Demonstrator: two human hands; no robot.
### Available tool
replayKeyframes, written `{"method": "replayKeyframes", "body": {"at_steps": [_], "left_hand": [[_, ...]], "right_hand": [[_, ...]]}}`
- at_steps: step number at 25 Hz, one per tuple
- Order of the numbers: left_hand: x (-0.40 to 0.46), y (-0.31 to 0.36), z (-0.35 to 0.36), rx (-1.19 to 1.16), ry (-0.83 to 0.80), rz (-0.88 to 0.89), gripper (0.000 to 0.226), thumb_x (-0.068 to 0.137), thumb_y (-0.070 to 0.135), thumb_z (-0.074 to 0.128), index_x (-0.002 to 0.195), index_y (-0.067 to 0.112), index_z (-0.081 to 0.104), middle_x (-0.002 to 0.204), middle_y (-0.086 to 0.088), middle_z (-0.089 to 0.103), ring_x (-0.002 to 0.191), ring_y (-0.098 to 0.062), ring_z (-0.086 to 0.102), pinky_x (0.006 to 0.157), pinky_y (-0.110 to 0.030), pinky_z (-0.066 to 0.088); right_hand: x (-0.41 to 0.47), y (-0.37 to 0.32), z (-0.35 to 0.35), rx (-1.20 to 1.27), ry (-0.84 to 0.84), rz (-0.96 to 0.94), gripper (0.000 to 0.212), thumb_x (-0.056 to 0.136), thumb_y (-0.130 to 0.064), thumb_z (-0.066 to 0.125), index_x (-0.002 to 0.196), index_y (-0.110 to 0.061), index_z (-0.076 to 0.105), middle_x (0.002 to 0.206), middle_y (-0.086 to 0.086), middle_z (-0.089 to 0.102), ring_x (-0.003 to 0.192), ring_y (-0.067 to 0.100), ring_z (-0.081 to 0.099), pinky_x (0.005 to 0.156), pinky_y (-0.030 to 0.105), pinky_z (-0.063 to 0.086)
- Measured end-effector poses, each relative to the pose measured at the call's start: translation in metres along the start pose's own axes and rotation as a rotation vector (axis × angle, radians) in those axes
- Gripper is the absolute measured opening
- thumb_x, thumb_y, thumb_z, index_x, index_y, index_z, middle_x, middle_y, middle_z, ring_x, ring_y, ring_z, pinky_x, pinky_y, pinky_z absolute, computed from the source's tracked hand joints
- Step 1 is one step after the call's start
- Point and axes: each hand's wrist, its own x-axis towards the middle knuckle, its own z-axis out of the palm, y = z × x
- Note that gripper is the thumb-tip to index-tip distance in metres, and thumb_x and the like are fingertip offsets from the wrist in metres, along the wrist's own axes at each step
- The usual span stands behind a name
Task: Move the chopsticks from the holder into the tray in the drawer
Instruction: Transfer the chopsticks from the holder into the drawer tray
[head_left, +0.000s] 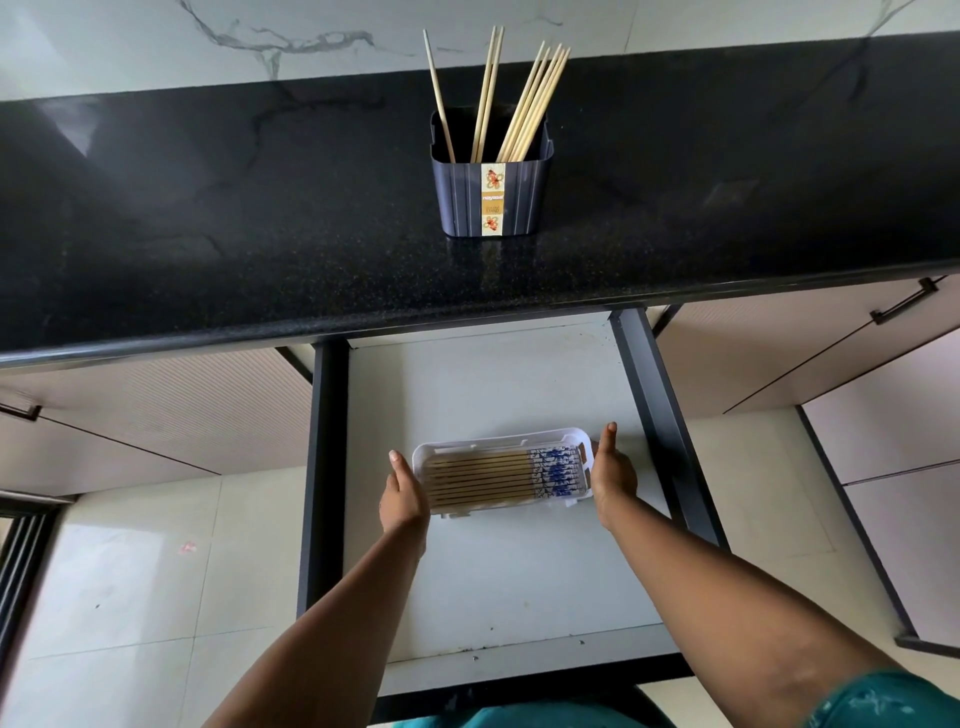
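A dark blue holder (491, 200) stands on the black countertop with several plain wooden chopsticks (530, 104) upright in it. In the open drawer (493, 384) below lies a white tray (475, 445) with several chopsticks (483, 478) laid flat, their blue-patterned ends to the right. My left hand (402, 493) presses against the tray's left end with its fingers straight. My right hand (613, 470) lies against the tray's right end, fingers straight too. How far the fingers wrap the tray's ends is hidden.
The black countertop (208, 234) overhangs the drawer's back part. The drawer's dark side rails (665, 415) flank the white floor. Closed cabinet fronts with a bar handle (904, 304) sit to the right, and more cabinet fronts (156, 410) sit to the left. Pale floor tiles (130, 571) lie below.
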Motion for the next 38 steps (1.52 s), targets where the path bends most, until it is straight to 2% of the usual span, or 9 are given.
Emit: {"method": "replayKeyframes", "body": {"at_steps": [5, 8, 13, 15, 18, 21, 27, 33, 38], "left_hand": [[-0.003, -0.003, 0.002, 0.059, 0.059, -0.015, 0.081, 0.090, 0.068, 0.018, 0.129, 0.008, 0.055, 0.134, -0.019, 0.056, 0.124, -0.037, 0.050, 0.104, -0.044, 0.038], [-0.002, 0.001, -0.001, 0.283, 0.053, 0.042, 0.077, 0.093, 0.062, 0.013, 0.128, 0.006, 0.054, 0.130, -0.022, 0.057, 0.120, -0.037, 0.052, 0.104, -0.044, 0.040], [-0.008, 0.010, -0.005, 0.301, 0.116, 0.002, 0.073, 0.094, 0.060, 0.022, 0.131, 0.002, 0.046, 0.135, -0.023, 0.051, 0.124, -0.038, 0.049, 0.104, -0.045, 0.038], [-0.018, 0.027, -0.004, 0.311, 0.212, 0.160, 0.065, 0.095, 0.055, 0.031, 0.133, 0.003, 0.042, 0.138, -0.022, 0.047, 0.128, -0.038, 0.044, 0.105, -0.047, 0.034], [-0.043, 0.084, 0.000, 0.370, 0.295, 0.712, 0.052, 0.094, 0.044, 0.045, 0.130, 0.007, 0.045, 0.129, -0.018, 0.053, 0.121, -0.036, 0.047, 0.099, -0.046, 0.039], [-0.072, 0.163, 0.015, 0.463, 0.231, 1.136, 0.050, 0.091, 0.042, 0.051, 0.130, 0.010, 0.047, 0.124, -0.012, 0.056, 0.115, -0.031, 0.050, 0.094, -0.043, 0.043], [-0.097, 0.300, 0.035, 0.649, 0.034, 1.229, 0.040, 0.093, 0.033, 0.048, 0.126, 0.010, 0.046, 0.128, -0.015, 0.053, 0.119, -0.034, 0.042, 0.091, -0.045, 0.042], [-0.079, 0.364, 0.049, 0.749, 0.059, 1.251, 0.033, 0.096, 0.024, 0.041, 0.126, 0.010, 0.047, 0.128, -0.014, 0.055, 0.119, -0.031, 0.049, 0.094, -0.043, 0.044], [-0.050, 0.383, 0.066, 0.896, 0.047, 1.227, 0.028, 0.098, 0.027, 0.038, 0.115, 0.011, 0.053, 0.121, -0.012, 0.059, 0.111, -0.031, 0.053, 0.088, -0.043, 0.046]], "right_hand": [[0.001, -0.001, -0.006, -0.068, -0.015, 0.035, 0.083, 0.092, -0.069, 0.008, 0.080, -0.013, 0.068, 0.099, 0.015, 0.072, 0.092, 0.035, 0.065, 0.079, 0.036, 0.048], [-0.001, -0.002, -0.007, -0.122, -0.030, 0.074, 0.089, 0.092, -0.068, 0.007, 0.100, -0.007, 0.071, 0.109, 0.017, 0.070, 0.095, 0.034, 0.063, 0.078, 0.035, 0.047], [-0.011, -0.021, -0.013, -0.227, 0.071, -0.042, 0.075, 0.099, -0.056, 0.014, 0.114, -0.001, 0.062, 0.119, 0.021, 0.064, 0.108, 0.038, 0.059, 0.083, 0.037, 0.045], [-0.018, -0.039, -0.018, -0.248, 0.148, -0.195, 0.058, 0.101, -0.048, 0.027, 0.118, -0.002, 0.059, 0.123, 0.020, 0.062, 0.112, 0.037, 0.058, 0.088, 0.039, 0.045], [-0.038, -0.087, -0.017, -0.183, 0.155, -0.379, 0.035, 0.096, -0.031, 0.051, 0.119, -0.007, 0.060, 0.125, 0.016, 0.062, 0.116, 0.034, 0.057, 0.095, 0.038, 0.047], [-0.070, -0.155, -0.011, -0.074, 0.079, -0.520, 0.026, 0.092, -0.025, 0.057, 0.115, -0.014, 0.061, 0.118, 0.009, 0.065, 0.109, 0.031, 0.060, 0.087, 0.032, 0.048], [-0.111, -0.283, -0.019, -0.050, 0.007, -0.753, 0.026, 0.090, -0.028, 0.057, 0.113, -0.016, 0.063, 0.119, 0.006, 0.065, 0.107, 0.028, 0.062, 0.083, 0.030, 0.048], [-0.095, -0.359, -0.014, -0.083, 0.005, -0.692, 0.031, 0.093, -0.027, 0.055, 0.117, -0.008, 0.061, 0.116, 0.012, 0.066, 0.102, 0.029, 0.065, 0.074, 0.030, 0.048], [-0.073, -0.405, 0.005, 0.423, -0.249, -0.271, 0.029, 0.092, -0.016, 0.055, 0.118, -0.004, 0.059, 0.084, 0.010, 0.057, 0.081, 0.026, 0.056, 0.065, 0.032, 0.049]]}}
